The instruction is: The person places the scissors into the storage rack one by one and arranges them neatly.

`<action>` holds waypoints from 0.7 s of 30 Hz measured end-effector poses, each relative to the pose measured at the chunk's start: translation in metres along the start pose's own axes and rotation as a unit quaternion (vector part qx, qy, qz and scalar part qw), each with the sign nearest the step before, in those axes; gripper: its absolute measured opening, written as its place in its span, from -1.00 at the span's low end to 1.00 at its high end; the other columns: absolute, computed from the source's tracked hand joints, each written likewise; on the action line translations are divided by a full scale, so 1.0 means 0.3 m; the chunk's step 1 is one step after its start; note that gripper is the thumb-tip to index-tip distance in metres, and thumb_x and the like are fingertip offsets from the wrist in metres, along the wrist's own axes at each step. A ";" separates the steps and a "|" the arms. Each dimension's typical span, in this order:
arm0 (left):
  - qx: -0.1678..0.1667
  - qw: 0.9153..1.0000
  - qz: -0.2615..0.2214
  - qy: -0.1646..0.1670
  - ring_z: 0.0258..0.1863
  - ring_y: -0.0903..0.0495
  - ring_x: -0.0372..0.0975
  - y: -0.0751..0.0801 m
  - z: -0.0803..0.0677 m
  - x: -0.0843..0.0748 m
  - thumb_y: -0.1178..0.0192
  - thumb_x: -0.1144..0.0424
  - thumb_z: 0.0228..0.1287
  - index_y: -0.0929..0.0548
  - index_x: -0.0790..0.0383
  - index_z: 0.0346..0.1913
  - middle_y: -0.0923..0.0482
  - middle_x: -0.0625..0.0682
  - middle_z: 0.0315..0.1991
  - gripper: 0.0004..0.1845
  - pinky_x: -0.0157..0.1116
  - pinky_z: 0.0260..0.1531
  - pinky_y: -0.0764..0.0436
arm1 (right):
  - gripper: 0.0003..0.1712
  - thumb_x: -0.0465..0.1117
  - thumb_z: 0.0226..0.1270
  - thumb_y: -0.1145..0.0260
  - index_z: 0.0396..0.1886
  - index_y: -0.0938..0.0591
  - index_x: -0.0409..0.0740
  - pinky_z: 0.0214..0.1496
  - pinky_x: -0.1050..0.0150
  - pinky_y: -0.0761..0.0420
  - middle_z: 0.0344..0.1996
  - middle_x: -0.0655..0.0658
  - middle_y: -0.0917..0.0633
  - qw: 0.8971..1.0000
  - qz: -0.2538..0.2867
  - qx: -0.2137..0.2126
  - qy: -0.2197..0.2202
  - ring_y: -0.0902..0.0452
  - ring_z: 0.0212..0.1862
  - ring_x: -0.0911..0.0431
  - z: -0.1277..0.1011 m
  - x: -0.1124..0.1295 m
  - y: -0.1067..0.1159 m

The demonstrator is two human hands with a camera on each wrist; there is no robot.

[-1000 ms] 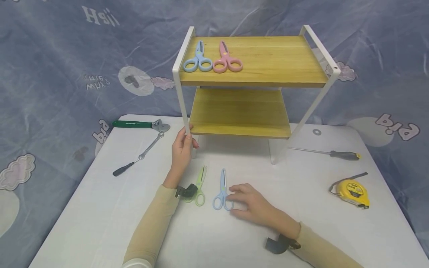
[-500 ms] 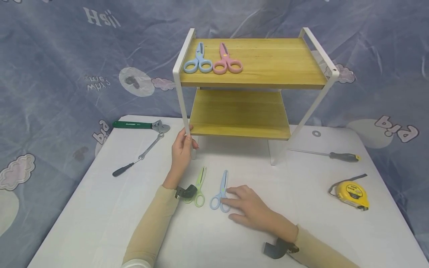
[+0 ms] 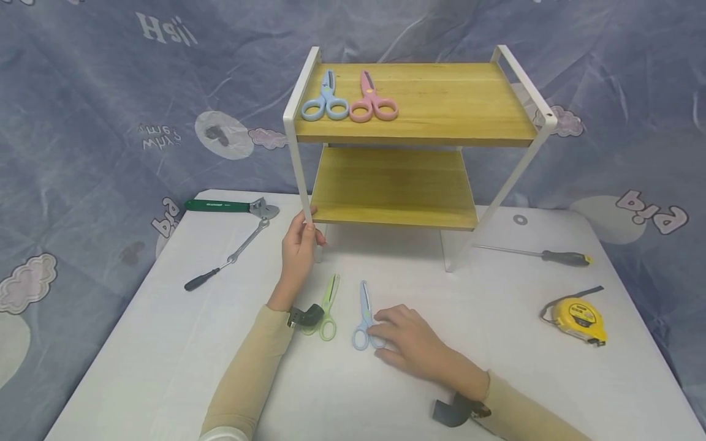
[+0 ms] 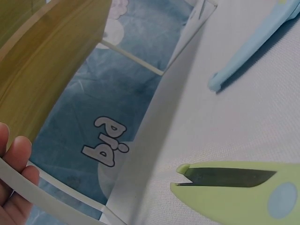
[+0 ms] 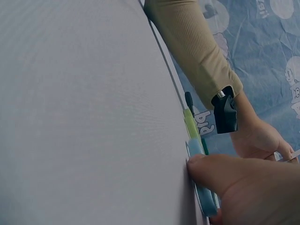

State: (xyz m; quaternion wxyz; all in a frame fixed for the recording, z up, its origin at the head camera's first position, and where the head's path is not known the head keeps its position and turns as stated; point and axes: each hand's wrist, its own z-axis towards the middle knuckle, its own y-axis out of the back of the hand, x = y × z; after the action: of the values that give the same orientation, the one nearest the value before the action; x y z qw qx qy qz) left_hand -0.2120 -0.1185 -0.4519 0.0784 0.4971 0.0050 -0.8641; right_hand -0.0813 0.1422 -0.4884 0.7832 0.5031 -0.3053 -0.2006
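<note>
My left hand (image 3: 299,248) grips the front left white post (image 3: 300,177) of a two-tier wooden shelf (image 3: 394,187), just below the lower board. On the table in front of the shelf lie blue scissors (image 3: 364,309), blades pointing away from me. My right hand (image 3: 413,344) rests over their right finger ring with loosely spread fingers, partly covering it. Left of them are green scissors (image 3: 329,300), partly hidden behind the camera on my left wrist. Another pair of blue scissors (image 3: 326,98) and pink scissors (image 3: 371,101) lie side by side on the top board's left end.
At the left lie a green-handled adjustable wrench (image 3: 231,206), a combination wrench (image 3: 247,242) and a dark-handled tool (image 3: 204,280). On the right are a washer (image 3: 520,219), a screwdriver (image 3: 565,257) and a yellow tape measure (image 3: 580,320). A patterned cloth (image 3: 110,122) hangs behind the table.
The blue scissors on the table have turned under my right hand, tip first slightly right, then left. My right hand has shifted a little left and toward me. My left hand stays on the post.
</note>
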 end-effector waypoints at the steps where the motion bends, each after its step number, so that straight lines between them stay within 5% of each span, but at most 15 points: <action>1: 0.000 1.000 -0.001 0.001 -0.50 -0.62 -0.18 0.000 0.000 0.001 0.10 0.35 0.62 -0.46 0.36 0.35 -0.55 0.03 -0.57 -0.63 -0.42 -0.37 -0.55 | -0.62 -0.01 0.16 -0.51 0.00 -0.75 0.09 0.06 0.14 -0.56 0.06 -0.05 -0.69 1.000 0.000 -0.001 -0.005 -0.53 0.10 0.08 0.000 0.001 0.000; 9: -0.003 1.000 -0.001 0.024 -0.50 -0.62 -0.09 0.000 0.003 -0.005 0.11 0.43 0.60 -0.44 0.42 0.36 -0.55 0.18 -0.57 -0.62 -0.35 -0.32 -0.58 | -0.72 -0.06 0.10 -0.56 -0.16 -0.76 0.09 -0.02 0.22 -0.57 -0.10 0.06 -0.71 0.999 0.001 -0.034 -0.016 -0.54 -0.02 0.15 -0.001 -0.002 -0.012; 13: 0.001 1.000 0.000 0.028 -0.49 -0.62 -0.03 0.004 0.003 -0.050 0.11 0.46 0.59 -0.42 0.50 0.34 -0.55 0.24 -0.56 -0.62 -0.28 -0.32 -0.60 | -0.68 -0.11 0.07 -0.57 -0.13 -0.76 0.08 -0.01 0.21 -0.59 -0.13 0.07 -0.71 0.998 0.018 -0.045 -0.027 -0.54 -0.04 0.16 0.000 -0.008 -0.020; 21: 0.008 1.000 0.008 0.013 -0.48 -0.63 0.04 0.005 -0.003 -0.127 0.09 0.46 0.57 -0.44 0.55 0.30 -0.55 0.32 -0.55 -0.64 -0.30 -0.31 -0.62 | -0.51 -0.37 -0.09 -0.50 -0.06 -0.72 0.00 -0.05 0.26 -0.67 -0.17 0.03 -0.70 0.986 0.121 -0.024 -0.110 -0.58 -0.10 0.16 0.001 -0.030 -0.003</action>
State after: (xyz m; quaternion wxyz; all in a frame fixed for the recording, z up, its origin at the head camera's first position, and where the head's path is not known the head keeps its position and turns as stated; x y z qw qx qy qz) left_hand -0.1922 -0.1150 -0.4194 0.0813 0.5087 -0.0049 -0.8571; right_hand -0.0882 0.1475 -0.4916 0.7751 0.4183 -0.4437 -0.1654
